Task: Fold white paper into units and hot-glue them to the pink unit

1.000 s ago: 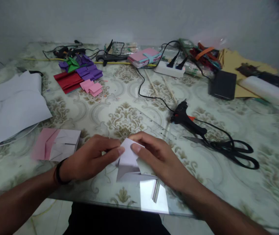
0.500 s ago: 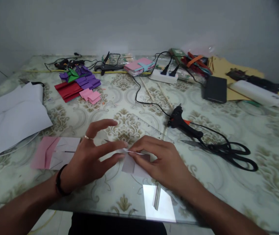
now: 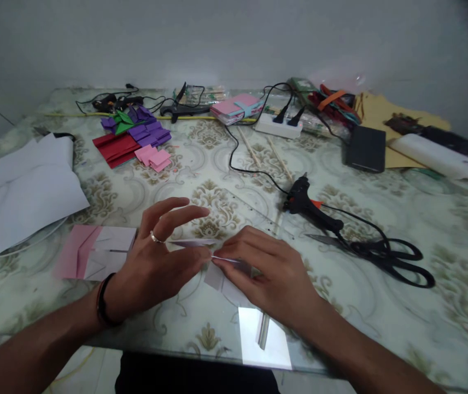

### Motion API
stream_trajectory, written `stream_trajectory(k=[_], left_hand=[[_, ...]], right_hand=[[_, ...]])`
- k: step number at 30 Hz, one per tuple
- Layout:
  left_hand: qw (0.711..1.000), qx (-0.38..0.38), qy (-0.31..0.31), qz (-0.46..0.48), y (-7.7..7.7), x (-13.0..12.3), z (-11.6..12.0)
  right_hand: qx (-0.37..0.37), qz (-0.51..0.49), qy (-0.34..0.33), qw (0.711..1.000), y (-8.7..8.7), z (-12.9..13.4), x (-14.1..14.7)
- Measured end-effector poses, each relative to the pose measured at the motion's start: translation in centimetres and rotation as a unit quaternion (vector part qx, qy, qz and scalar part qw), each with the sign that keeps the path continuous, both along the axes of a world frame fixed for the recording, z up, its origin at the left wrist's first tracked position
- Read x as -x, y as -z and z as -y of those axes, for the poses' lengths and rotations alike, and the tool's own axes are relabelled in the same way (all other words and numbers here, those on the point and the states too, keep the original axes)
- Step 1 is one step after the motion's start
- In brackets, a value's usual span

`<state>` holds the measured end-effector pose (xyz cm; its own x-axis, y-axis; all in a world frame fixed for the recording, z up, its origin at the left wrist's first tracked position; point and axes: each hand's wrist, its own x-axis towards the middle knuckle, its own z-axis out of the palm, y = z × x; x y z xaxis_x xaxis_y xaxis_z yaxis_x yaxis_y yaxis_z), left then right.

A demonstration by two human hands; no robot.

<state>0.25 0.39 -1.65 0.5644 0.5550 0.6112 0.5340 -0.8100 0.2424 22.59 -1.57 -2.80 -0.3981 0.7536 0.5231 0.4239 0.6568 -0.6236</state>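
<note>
Between my hands is a small pale folded paper (image 3: 193, 242), held on edge just above the table. My left hand (image 3: 162, 265) pinches its left side between thumb and forefinger, while the other fingers stretch out above. Thumb and fingertips of my right hand (image 3: 264, 265) are pressed together on the paper's right side. Below them its pale pinkish reflection (image 3: 226, 284) seems to show in the glossy tabletop, though I cannot tell it from a second sheet. To the left of my left hand lies a pink and white folded paper (image 3: 82, 251).
A black glue gun (image 3: 310, 205) and black-handled scissors (image 3: 381, 254) lie right of my hands. A clear ruler (image 3: 254, 210) lies beyond them. White sheets (image 3: 24, 191) are at the left. Coloured folded papers (image 3: 119, 148) and a white power strip (image 3: 278, 127) stand farther back.
My left thumb and forefinger have closed together on the paper, and its left part now shows above them. My right hand keeps its pinch. The view has shifted slightly.
</note>
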Motion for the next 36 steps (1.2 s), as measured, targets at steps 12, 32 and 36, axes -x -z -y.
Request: stream_trajectory(k=[12,32,36], left_hand=[[1.000,0.002,-0.001,-0.010,-0.4,-0.6,0.6],[0.997,0.075,0.020,-0.026,-1.1,0.2,-0.8],[0.993,0.110,0.035,-0.026,-0.5,-0.4,-0.1]], right_hand=[[-0.011,0.020,-0.012,1.000,-0.3,0.0,0.2],[0.095,-0.011,-0.007,0.995,-1.3,-1.5,-1.8],[0.101,0.014,-0.071,0.992,-0.5,-0.8,-0.7]])
